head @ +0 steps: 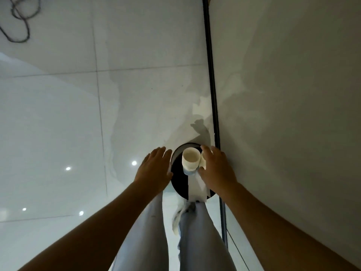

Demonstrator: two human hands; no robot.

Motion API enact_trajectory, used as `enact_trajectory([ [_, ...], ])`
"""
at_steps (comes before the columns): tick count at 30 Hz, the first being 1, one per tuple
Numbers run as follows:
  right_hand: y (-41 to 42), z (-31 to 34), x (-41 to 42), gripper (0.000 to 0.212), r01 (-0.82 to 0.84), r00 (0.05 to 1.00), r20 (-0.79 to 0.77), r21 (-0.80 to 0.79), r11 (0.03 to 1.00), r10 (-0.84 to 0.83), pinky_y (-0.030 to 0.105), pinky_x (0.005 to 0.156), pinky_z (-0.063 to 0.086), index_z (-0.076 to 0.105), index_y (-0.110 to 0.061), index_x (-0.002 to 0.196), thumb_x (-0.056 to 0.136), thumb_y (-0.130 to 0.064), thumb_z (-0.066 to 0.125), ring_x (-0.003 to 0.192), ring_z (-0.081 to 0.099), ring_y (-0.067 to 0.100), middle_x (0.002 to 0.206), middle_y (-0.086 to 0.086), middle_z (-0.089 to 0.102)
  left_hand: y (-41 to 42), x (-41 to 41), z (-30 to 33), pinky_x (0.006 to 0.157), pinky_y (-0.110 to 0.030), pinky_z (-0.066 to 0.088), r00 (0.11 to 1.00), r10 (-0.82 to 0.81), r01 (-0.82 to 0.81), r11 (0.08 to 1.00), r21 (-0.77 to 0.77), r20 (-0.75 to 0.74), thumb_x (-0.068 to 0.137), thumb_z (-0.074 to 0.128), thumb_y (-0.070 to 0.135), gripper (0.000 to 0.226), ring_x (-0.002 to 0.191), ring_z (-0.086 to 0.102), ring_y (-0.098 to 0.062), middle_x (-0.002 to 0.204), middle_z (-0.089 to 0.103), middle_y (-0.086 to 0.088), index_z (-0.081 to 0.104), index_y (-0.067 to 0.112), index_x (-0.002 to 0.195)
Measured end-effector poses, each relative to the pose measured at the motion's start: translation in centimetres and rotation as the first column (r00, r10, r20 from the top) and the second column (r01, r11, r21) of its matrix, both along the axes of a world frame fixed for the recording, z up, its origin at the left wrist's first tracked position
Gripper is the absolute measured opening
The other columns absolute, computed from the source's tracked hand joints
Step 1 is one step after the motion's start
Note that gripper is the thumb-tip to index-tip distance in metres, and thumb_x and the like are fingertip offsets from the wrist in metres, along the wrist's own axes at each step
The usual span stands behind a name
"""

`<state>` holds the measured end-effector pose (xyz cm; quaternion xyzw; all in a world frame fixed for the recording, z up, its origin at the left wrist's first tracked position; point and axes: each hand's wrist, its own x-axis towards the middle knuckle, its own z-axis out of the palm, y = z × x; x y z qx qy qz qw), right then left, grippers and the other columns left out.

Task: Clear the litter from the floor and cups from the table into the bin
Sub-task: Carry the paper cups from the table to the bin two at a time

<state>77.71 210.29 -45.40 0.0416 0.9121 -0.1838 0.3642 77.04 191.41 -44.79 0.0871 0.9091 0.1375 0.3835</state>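
The cup hangs over the bin mouth, held at its side wall by the right hand, whose fingers curl round it. A second cup seems tucked under that palm. Paper, so light, thin and easily crushed: grip gently mid-wall. The left hand lies flat, fingers straight, on the bin's rim opposite.

Round black bin on white tiled floor, beside wall. Right hand holds paper cup over opening. Left hand flat, fingers straight, at rim.
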Motion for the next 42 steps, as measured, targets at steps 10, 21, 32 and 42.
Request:
enact_trajectory([
  [10,-8.5,20.6,3.5,0.054,-0.317,0.94,-0.16,-0.074,0.946,0.302,0.035,0.107,0.039,0.028,-0.023,0.146,0.096,-0.024,0.051,0.134,0.036,0.025,0.148,0.004,0.035,-4.9,6.8,20.4,0.111,-0.03,0.032,0.965,0.242,-0.249,0.966,-0.069,-0.102,0.096,0.048,0.035,0.059,0.135,0.036,-0.02,0.146,0.039,-0.003,0.026,0.017,0.147],
  [21,-24.8,34.6,14.8,0.052,-0.783,0.607,-0.184,0.029,0.622,0.773,0.038,0.097,0.042,0.029,-0.021,0.145,0.097,-0.029,0.046,0.125,0.039,0.027,0.144,0.007,0.037,-17.4,26.2,33.6,0.105,-0.031,0.035,0.771,0.586,-0.629,0.763,-0.148,-0.251,0.096,0.046,0.036,0.046,0.123,0.045,-0.022,0.133,0.049,-0.004,0.04,0.015,0.137],
  [32,-51.6,37.5,37.6,0.054,-0.984,0.174,-0.177,0.014,0.18,0.969,0.039,0.099,0.042,0.031,-0.022,0.144,0.095,-0.032,0.051,0.126,0.04,0.027,0.14,0.006,0.041,-36.9,53.6,36.9,0.1,-0.032,0.036,0.34,0.902,-0.939,0.308,-0.153,-0.266,0.095,0.046,0.035,0.046,0.12,0.046,-0.023,0.13,0.05,-0.005,0.041,0.014,0.136],
  [42,-69.8,38.1,50.2,0.057,-0.994,-0.112,-0.172,0.003,-0.113,0.979,0.04,0.097,0.043,0.031,-0.021,0.144,0.093,-0.033,0.052,0.124,0.041,0.028,0.139,0.007,0.041,-50.6,68.3,37.6,0.098,-0.031,0.038,0.029,0.971,-0.987,-0.009,-0.158,-0.238,0.094,0.048,0.034,0.047,0.119,0.047,-0.023,0.129,0.05,-0.005,0.041,0.014,0.136],
])
